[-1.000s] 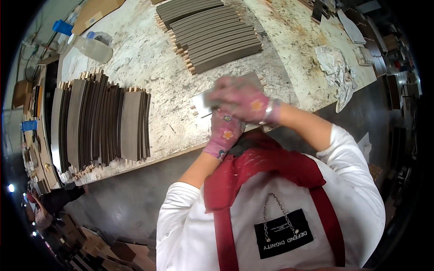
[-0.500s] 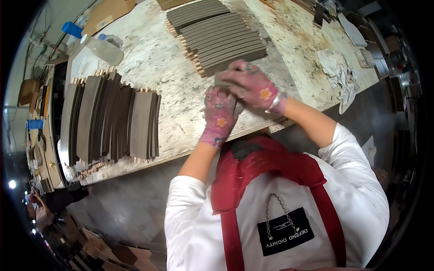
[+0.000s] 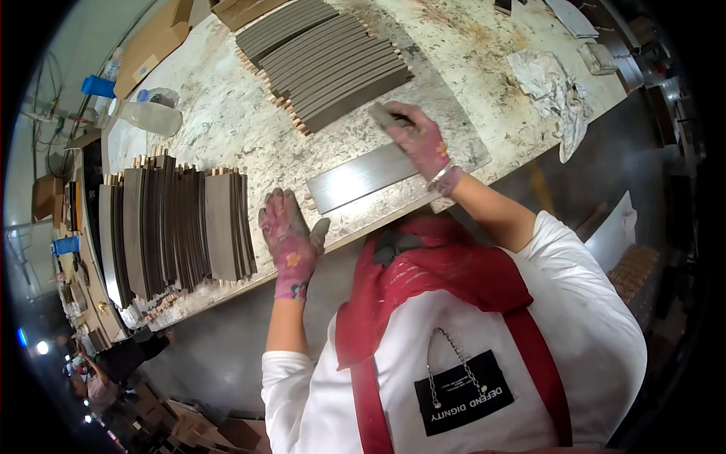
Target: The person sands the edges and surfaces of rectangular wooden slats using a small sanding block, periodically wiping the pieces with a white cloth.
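A dark grey-brown wooden slat (image 3: 359, 178) lies flat near the table's front edge, with short dowel pegs at its left end and a bright glare on its face. My right hand (image 3: 420, 141), in a pink flowered glove, is above its right end. Its fingers are closed on a small grey pad (image 3: 383, 116) that looks like a sanding sponge. My left hand (image 3: 289, 236), gloved alike, has its fingers stretched out and its thumb apart. It is over the front edge, left of the slat, and holds nothing.
Several like slats (image 3: 333, 76) lie side by side at the far middle. More slats (image 3: 174, 227) stand on the left. A plastic bottle (image 3: 151, 117), a cardboard box (image 3: 151, 45) and a crumpled cloth (image 3: 548, 91) are on the table (image 3: 219, 121). Another person (image 3: 102, 382) is far left.
My hands have moved apart: the left has gone left and spread its fingers, the right has shifted slightly right with the pad. The slat now lies uncovered between them. The view has shifted.
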### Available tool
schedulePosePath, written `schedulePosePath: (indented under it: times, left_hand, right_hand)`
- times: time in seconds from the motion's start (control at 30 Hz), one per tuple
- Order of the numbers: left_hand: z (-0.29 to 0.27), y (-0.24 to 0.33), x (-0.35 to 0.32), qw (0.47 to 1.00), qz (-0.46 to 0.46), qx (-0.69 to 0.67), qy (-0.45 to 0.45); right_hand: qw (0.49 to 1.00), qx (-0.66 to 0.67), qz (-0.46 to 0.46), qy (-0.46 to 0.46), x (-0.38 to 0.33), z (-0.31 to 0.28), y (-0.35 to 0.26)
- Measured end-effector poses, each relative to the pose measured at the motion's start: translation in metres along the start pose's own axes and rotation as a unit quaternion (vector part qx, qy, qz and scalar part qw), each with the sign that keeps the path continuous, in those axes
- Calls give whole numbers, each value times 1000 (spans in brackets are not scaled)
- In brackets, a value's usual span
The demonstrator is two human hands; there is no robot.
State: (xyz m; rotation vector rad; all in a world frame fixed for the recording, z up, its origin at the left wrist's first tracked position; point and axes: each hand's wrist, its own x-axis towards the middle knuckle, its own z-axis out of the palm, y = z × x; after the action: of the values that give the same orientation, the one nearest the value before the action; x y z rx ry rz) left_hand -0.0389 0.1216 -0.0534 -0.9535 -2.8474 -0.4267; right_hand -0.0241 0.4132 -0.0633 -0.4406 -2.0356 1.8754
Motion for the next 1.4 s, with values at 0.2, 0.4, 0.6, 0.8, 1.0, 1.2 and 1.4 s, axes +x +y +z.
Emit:
schedulePosePath:
  times: [0.2,0.4,0.6,0.8,1.0,1.2,1.4]
  left_hand:
    - [7,56,33,993,102,-49,38]
    - [-30,33,64,978,104,-113,-140]
    - [-38,-15,88,971,16,-97,-216]
    - [-4,36,47,997,8,-56,-60]
    - [-71,4,-4,995,-82,-51,-8]
    - [-99,-77,-25,952,-116,279,45]
    - [-77,-21,43,997,-37,42,52]
  right_hand:
    - [996,13,-69,-60,-15,34,6]
    - [993,113,-5,39,5,-34,2]
    - [993,120,17,-2,-11,-61,-19]
    - [991,118,46,-30,-19,-48,-31]
    - [984,159,74,-19,-5,-58,-35]
    - [972,157,157,-79,-4,-34,-53]
    - [886,418,198,-41,-1,-66,-37]
